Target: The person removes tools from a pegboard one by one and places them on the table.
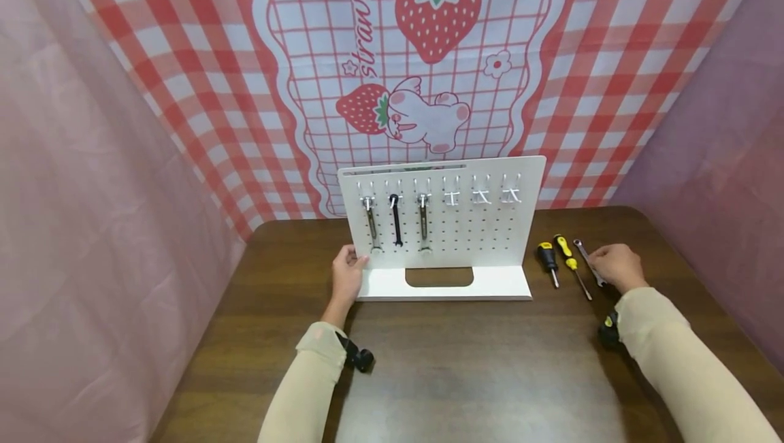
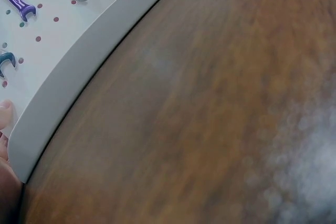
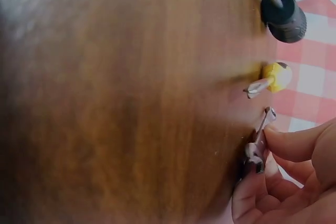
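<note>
A white pegboard stand [image 1: 444, 283] stands on the table, and my left hand [image 1: 347, 276] grips its lower left edge. Part of that hand [image 2: 6, 145] shows at the frame edge in the left wrist view. Three wrenches hang from the board's left hooks, the middle one a black wrench [image 1: 397, 222]. To the right of the board, my right hand [image 1: 618, 266] pinches a silver wrench [image 1: 584, 254] between thumb and fingers. The right wrist view shows the thumb against the wrench [image 3: 261, 129], which is tilted close to the tabletop.
Left of the silver wrench lie a yellow screwdriver [image 1: 572, 264] and a short black-and-yellow screwdriver [image 1: 547, 257]. Three hooks on the board's right half, one a white hook [image 1: 481, 194], hold nothing. Behind the brown table [image 1: 465, 361] hangs a checked strawberry cloth [image 1: 306, 35].
</note>
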`<move>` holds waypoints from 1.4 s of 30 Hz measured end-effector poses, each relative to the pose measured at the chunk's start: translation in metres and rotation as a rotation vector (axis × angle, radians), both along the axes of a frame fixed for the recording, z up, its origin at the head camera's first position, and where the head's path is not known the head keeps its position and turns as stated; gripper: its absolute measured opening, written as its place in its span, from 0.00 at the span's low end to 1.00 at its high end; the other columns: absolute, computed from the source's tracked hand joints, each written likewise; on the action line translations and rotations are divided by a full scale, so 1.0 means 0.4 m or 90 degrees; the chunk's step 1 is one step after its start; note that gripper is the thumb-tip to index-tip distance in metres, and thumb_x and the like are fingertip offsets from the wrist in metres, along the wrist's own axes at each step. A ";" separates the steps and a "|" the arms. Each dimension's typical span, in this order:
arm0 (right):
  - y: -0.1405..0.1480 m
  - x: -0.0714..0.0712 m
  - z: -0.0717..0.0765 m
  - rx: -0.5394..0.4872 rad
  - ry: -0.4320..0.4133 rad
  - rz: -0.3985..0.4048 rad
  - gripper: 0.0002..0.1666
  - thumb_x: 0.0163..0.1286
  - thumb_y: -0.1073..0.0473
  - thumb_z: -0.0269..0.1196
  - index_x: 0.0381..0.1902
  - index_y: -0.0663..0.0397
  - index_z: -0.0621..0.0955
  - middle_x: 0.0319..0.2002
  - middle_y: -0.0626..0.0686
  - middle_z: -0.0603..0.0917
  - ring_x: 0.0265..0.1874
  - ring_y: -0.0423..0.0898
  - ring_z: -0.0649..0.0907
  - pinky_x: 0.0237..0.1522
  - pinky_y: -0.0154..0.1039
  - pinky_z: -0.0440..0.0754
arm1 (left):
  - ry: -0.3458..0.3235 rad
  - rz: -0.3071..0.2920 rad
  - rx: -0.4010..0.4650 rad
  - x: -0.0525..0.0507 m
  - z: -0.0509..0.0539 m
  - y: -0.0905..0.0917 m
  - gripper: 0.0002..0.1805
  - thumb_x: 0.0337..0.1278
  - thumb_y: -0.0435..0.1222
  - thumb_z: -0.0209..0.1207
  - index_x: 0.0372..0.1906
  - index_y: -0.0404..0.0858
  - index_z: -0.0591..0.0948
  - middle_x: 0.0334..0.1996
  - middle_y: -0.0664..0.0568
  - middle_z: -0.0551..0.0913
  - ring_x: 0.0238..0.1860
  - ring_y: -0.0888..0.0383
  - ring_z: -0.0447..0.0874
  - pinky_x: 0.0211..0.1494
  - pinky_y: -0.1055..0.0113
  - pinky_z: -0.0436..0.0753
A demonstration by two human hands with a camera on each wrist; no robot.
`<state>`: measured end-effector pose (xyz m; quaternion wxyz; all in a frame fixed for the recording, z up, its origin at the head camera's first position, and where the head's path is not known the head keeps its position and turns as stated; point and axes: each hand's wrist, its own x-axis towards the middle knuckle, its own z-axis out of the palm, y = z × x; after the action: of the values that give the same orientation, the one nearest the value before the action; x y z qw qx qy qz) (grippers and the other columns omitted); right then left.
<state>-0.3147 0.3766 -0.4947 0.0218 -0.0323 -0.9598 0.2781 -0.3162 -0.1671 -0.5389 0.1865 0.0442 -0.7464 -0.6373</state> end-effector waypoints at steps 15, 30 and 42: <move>-0.012 0.000 0.005 0.018 -0.017 -0.026 0.18 0.65 0.60 0.57 0.41 0.71 0.85 0.40 0.69 0.85 0.39 0.69 0.80 0.37 0.57 0.79 | 0.021 -0.007 0.019 -0.002 0.002 0.000 0.09 0.61 0.20 0.61 0.46 0.23 0.78 0.38 0.35 0.84 0.41 0.50 0.84 0.45 0.67 0.82; -0.017 0.016 -0.001 0.001 -0.016 -0.054 0.19 0.66 0.59 0.56 0.43 0.71 0.84 0.40 0.70 0.84 0.39 0.68 0.80 0.36 0.57 0.79 | 0.012 -0.014 0.019 -0.003 0.000 0.004 0.09 0.61 0.20 0.61 0.45 0.22 0.78 0.37 0.34 0.83 0.42 0.46 0.83 0.45 0.69 0.81; -0.223 0.037 0.052 -0.176 0.297 -0.134 0.15 0.74 0.60 0.55 0.44 0.66 0.84 0.40 0.64 0.84 0.39 0.53 0.79 0.39 0.37 0.72 | -0.001 -0.010 0.016 0.000 0.001 0.002 0.09 0.63 0.22 0.61 0.47 0.25 0.79 0.39 0.35 0.83 0.44 0.47 0.83 0.49 0.63 0.83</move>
<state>-0.2998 0.2874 -0.4740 0.2661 -0.0696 -0.8731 0.4026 -0.3161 -0.1663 -0.5387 0.1804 0.0416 -0.7385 -0.6483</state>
